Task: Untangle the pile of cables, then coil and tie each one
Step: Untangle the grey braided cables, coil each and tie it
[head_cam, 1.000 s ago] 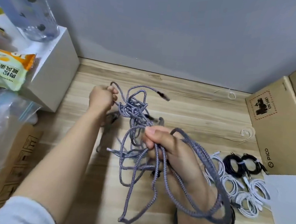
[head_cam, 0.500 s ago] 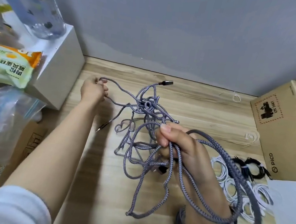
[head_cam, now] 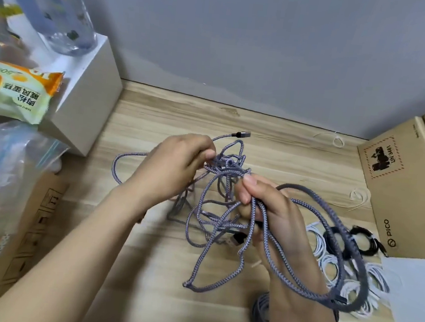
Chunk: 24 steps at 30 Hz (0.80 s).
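Working the knot apart goes best if you let your right hand (head_cam: 266, 211) act as the anchor: it grips a bundle of grey braided strands at centre frame, with a big loop draped round the wrist. Your left hand (head_cam: 176, 167) pinches a strand at the top of the tangle of cables (head_cam: 219, 208), held above the wooden table (head_cam: 285, 158). Follow the free plug (head_cam: 241, 134) (upper centre) back through each crossing instead of tugging, which likely tightens it. Finished coiled cables (head_cam: 332, 254) lie at lower right.
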### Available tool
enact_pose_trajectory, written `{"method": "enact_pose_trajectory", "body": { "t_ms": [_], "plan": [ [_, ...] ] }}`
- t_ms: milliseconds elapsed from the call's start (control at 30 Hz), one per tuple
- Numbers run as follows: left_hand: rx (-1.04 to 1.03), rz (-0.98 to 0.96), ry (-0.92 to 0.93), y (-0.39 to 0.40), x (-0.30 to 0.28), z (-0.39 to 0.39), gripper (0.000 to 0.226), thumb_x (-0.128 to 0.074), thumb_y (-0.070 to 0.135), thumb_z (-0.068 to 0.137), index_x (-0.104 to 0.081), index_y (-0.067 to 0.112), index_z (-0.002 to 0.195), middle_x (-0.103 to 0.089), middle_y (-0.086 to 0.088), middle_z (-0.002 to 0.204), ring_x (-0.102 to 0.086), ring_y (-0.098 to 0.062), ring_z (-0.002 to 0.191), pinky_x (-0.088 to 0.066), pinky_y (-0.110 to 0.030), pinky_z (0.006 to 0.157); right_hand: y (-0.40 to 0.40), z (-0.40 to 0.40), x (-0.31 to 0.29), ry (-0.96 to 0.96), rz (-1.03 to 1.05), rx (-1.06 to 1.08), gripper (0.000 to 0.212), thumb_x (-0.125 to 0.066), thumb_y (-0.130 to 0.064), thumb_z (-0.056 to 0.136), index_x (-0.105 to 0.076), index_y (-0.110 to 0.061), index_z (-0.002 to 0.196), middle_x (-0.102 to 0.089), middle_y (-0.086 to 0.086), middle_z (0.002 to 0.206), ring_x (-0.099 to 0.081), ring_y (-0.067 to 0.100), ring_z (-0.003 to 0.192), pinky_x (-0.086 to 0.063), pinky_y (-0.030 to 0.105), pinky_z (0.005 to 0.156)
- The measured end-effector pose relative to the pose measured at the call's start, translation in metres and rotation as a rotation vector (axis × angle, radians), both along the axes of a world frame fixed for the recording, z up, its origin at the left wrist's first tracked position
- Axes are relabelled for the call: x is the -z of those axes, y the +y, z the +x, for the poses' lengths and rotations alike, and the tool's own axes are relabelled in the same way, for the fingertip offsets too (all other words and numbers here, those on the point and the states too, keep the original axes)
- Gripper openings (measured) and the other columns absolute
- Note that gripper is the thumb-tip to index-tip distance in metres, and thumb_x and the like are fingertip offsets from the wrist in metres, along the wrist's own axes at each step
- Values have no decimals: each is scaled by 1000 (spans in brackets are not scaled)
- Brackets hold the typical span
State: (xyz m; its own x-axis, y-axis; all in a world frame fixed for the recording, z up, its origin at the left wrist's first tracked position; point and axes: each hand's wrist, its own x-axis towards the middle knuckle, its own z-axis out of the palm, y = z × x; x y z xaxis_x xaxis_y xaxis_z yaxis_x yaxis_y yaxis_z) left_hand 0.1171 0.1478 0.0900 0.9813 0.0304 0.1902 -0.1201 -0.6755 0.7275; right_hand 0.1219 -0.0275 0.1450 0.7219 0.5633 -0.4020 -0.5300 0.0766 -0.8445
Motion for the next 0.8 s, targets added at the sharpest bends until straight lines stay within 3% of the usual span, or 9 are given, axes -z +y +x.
{"method": "enact_pose_trajectory", "body": {
  "t_ms": [133,233,300,367,433,533,600,700,800],
  "plan": [
    [36,-574,-24,18,5,1,22,-45,34,92,-55,31,73,-59,16,70,-50,4,70,-39,-18,66,-11,9,6,180,122,187,29,-57,-23,79,-49,-15,52,-27,-7,39,-23,2,28,-19,12,28],
    [-268,-1059,39,33,15,6,38,-35,21,101,-56,27,70,-58,13,63,-49,-1,58,-40,-19,64,-19,13,12,136,108,185,29,-62,-29,77,-52,-17,52,-27,-8,40,-22,3,29,-13,15,30],
    [-502,-829,239,41,27,12,29,-38,14,102,-56,19,80,-62,7,66,-55,-2,57,-44,-27,69,-21,13,15,76,128,112,31,-75,-40,66,-55,-19,53,-31,-9,42,-25,3,32,-13,19,33],
    [-527,-289,474,45,41,12,16,-52,15,95,-64,7,101,-69,-10,98,-66,-14,90,-45,-34,86,-20,13,17,44,137,53,38,-81,-49,55,-56,-21,54,-32,-8,44,-25,4,36,-10,25,39],
    [-462,25,466,36,38,9,30,-60,19,91,-63,6,118,-63,-13,120,-58,-25,112,-42,-34,95,-20,12,16,39,140,16,40,-82,-51,52,-56,-21,53,-31,-6,45,-23,7,37,-9,27,41],
    [-282,-254,320,15,16,5,16,-59,20,91,-70,12,101,-69,-4,100,-62,-12,88,-43,-20,80,-19,11,14,44,147,-15,40,-81,-52,53,-56,-21,53,-30,-4,47,-13,15,43,-7,30,43],
    [-98,-551,445,1,3,1,18,-53,21,94,-69,14,86,-69,-9,87,-59,-8,73,-42,-13,66,-19,10,14,15,123,-42,39,-79,-54,55,-56,-22,53,-35,-5,46,-10,20,47,-8,32,46],
    [80,-690,582,-7,-5,0,38,-49,30,90,-68,-2,90,-67,-25,88,-50,-20,74,-36,-17,58,-18,8,17,0,126,-77,37,-77,-53,58,-58,-23,52,-35,-5,45,-12,21,47,-12,32,47],
    [143,-806,618,-10,-7,1,27,-55,28,83,-68,5,83,-66,-1,71,-53,-14,66,-37,-16,59,-21,8,19,-40,165,-97,34,-75,-50,63,-59,-22,52,-32,-5,44,-19,14,41,-4,43,52]
  ]
}}
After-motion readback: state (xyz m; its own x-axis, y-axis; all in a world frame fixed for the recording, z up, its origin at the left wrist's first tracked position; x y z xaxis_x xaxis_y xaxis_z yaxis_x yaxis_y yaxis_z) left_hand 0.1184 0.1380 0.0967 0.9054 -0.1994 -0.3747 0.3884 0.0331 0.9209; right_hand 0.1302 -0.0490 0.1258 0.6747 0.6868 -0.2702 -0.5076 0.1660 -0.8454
